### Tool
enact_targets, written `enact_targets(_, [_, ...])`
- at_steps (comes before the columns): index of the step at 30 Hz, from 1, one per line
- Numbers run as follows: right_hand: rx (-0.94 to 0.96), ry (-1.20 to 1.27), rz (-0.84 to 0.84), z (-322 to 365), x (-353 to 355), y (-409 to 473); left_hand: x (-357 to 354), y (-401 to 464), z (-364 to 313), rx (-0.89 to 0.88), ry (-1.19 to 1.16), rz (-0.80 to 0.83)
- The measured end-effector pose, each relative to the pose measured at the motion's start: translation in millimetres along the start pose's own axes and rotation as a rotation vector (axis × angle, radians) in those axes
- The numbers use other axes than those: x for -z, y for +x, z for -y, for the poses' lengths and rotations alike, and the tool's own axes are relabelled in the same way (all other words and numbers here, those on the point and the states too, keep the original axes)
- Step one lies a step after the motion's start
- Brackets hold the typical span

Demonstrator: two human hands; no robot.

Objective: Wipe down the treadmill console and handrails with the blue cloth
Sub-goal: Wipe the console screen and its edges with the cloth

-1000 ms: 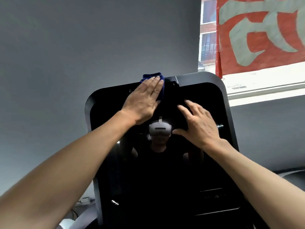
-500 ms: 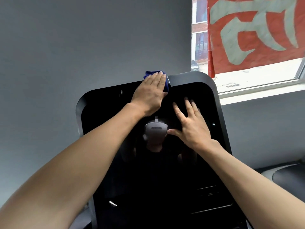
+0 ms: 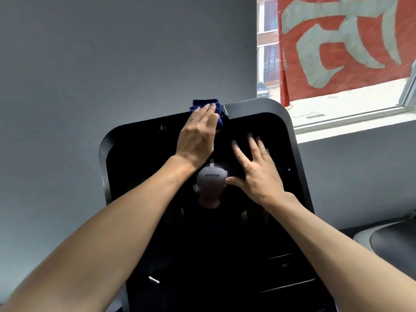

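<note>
We are on the console step; our left hand (image 3: 198, 134) lies flat, fingers straight, pressing the blue cloth (image 3: 208, 110) against the top edge of the treadmill console (image 3: 279, 122); our right hand (image 3: 258, 172) is spread wide and holds nothing, braced on the dark screen just beside it; next, we judge, the cloth should sweep across and down the glossy panel; no handrails in view.
</note>
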State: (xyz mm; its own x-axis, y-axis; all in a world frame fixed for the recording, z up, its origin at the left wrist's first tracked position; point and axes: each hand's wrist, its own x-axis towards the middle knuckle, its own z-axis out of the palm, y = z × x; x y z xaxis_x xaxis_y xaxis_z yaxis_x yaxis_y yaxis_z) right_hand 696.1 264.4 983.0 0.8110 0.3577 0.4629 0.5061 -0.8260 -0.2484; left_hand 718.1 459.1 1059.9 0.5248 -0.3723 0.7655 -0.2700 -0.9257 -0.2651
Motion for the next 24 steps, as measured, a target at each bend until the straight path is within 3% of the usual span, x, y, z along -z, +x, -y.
enact_targets(10, [0.0,0.001,-0.014,-2,-5,1,25,-29,49,0.024,0.0,0.023])
enact_targets(16, [-0.002,0.002,0.0,1,1,0,4,35,-8,0.023,-0.062,0.296])
enact_targets(20, [-0.005,-0.004,0.049,5,6,0,-3,82,-27,0.028,-0.043,0.585])
enact_targets(22, [-0.004,-0.017,0.07,4,10,-1,-4,87,-29,0.009,0.015,0.632])
enact_targets(24, [0.005,-0.021,0.083,0,11,-5,-3,75,-27,-0.045,0.098,0.58])
